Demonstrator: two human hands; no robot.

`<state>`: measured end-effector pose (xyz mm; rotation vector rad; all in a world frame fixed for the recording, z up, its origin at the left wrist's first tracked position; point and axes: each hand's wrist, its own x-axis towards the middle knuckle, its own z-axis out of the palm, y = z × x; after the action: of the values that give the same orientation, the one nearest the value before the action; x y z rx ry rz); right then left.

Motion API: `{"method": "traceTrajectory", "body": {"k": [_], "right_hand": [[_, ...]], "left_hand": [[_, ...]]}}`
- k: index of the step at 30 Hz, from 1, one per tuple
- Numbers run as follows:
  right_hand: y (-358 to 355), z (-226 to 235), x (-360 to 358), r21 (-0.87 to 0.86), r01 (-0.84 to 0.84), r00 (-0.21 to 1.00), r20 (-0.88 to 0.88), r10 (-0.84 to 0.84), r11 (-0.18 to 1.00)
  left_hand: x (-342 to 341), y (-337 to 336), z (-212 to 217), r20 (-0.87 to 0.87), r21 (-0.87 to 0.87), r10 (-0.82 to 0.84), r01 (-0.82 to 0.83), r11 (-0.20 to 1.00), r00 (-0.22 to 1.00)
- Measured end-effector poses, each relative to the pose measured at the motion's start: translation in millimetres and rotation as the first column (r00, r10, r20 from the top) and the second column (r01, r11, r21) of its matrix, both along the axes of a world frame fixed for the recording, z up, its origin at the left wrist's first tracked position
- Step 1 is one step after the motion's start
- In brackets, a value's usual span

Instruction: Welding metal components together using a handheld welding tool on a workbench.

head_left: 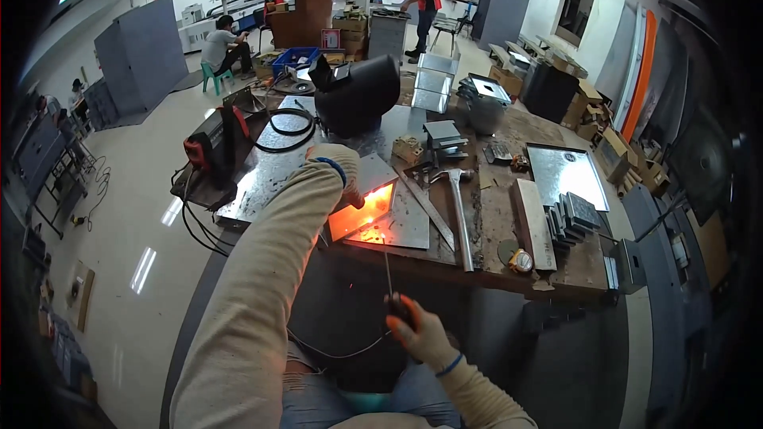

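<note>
My left hand (343, 171), in a light knitted glove, grips a bent sheet metal piece (375, 168) that stands on a flat metal plate (412, 226). Its fingers are partly hidden behind the wrist and sleeve. Orange light fills the inside of the bend, and small sparks drop below the plate's front edge. Lower down, my gloved right hand (423, 338) is closed round the dark handle of an electrode holder (401, 311). A thin welding rod (388, 270) points up from it, its tip at the glowing corner. Beyond my left hand sits a black welding helmet (358, 95).
A claw hammer (461, 218), flat metal strip (427, 208), tape measure (520, 260), long bar (534, 224) and stacked metal pieces (571, 218) lie right. A red-black welding machine (208, 147) and coiled cable (290, 131) are left. Several people are farther off.
</note>
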<state>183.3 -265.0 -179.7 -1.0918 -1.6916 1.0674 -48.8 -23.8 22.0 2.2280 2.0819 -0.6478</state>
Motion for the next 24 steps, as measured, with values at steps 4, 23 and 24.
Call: {"method": "traceTrajectory", "body": {"k": [4,23,24], "right_hand": [[-56,-41,32,-0.069,0.028,0.990,0.139,-0.019,0.997],[-119,-86,67,-0.351,-0.035,0.918,0.359,0.169,0.936],[-117,-83,65,-0.325,-0.067,0.909,0.369,0.192,0.943]], "left_hand": [[-13,16,-20,0.003,0.024,-0.011,0.011,1.000,1.000],[41,-52,-28,-0.243,0.276,-0.091,0.159,0.948,0.966],[31,-50,-36,-0.261,0.281,-0.084,0.158,0.947,0.962]]}}
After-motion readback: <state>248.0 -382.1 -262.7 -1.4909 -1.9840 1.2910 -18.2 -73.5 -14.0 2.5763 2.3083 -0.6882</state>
